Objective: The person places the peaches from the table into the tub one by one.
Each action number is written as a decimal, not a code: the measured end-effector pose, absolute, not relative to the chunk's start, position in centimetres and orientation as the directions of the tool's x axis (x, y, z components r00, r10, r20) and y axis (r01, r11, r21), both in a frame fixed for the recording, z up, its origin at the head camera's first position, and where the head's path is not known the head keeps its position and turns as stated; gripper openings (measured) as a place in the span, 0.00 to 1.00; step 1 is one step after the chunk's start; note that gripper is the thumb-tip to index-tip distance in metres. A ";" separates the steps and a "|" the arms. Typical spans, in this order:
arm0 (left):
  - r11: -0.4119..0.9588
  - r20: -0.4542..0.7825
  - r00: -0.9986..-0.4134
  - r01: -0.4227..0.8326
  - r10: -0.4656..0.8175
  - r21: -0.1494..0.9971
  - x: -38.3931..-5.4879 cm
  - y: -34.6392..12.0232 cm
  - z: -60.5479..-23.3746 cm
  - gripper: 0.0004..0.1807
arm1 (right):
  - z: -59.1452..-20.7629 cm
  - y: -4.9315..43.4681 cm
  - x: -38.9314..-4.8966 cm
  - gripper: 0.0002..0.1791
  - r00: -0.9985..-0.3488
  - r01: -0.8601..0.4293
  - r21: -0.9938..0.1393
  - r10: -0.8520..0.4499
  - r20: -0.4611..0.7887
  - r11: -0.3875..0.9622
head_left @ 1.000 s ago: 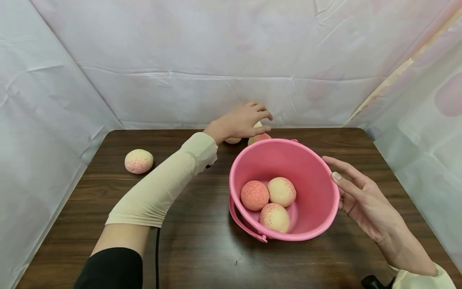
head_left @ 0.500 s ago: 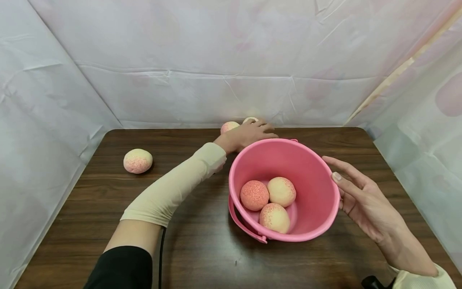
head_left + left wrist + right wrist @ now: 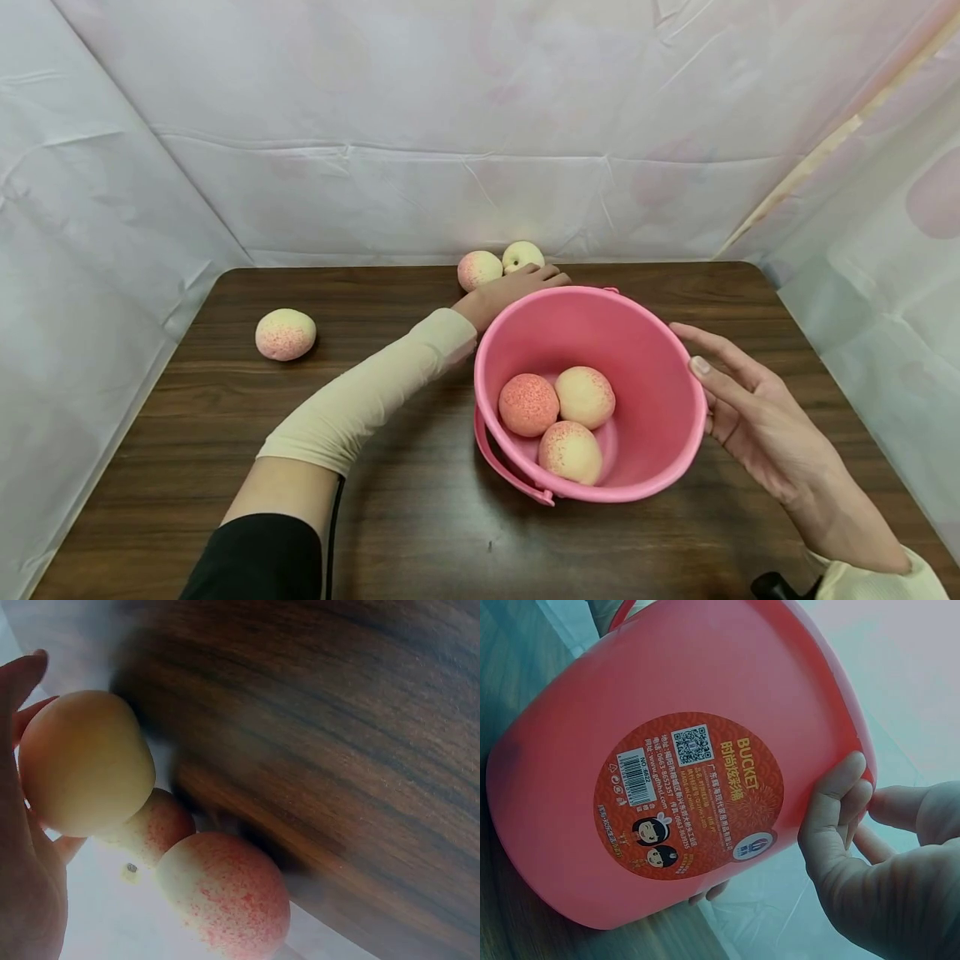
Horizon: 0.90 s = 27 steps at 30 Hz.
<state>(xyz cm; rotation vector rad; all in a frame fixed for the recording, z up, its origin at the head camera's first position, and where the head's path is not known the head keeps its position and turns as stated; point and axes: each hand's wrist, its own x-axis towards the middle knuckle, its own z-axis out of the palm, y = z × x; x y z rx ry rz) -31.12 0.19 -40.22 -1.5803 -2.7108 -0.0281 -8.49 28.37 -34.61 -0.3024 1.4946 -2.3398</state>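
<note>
Three peaches (image 3: 572, 450) lay in the pink bucket (image 3: 648, 392), whose rim (image 3: 615, 495) the right grip (image 3: 765, 429) pinched, seemingly to steady it, while behind it the left grip (image 3: 513, 290) curled round another peach (image 3: 86, 761), near two further peaches (image 3: 480, 271) at the surface's (image 3: 405, 542) far edge.

Bucket (image 3: 651, 400): smooth plastic seen; matt skin seen on fruits (image 3: 585, 399) inside it, glossy wood grain on worktop (image 3: 420, 525) beneath.
</note>
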 end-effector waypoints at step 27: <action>0.508 0.000 -0.508 0.861 0.861 -0.006 -31.7 0.2 -40.4 0.22 | -34.7 28.3 -8.7 0.29 -0.913 0.174 -0.903 -0.407 0.001 -0.393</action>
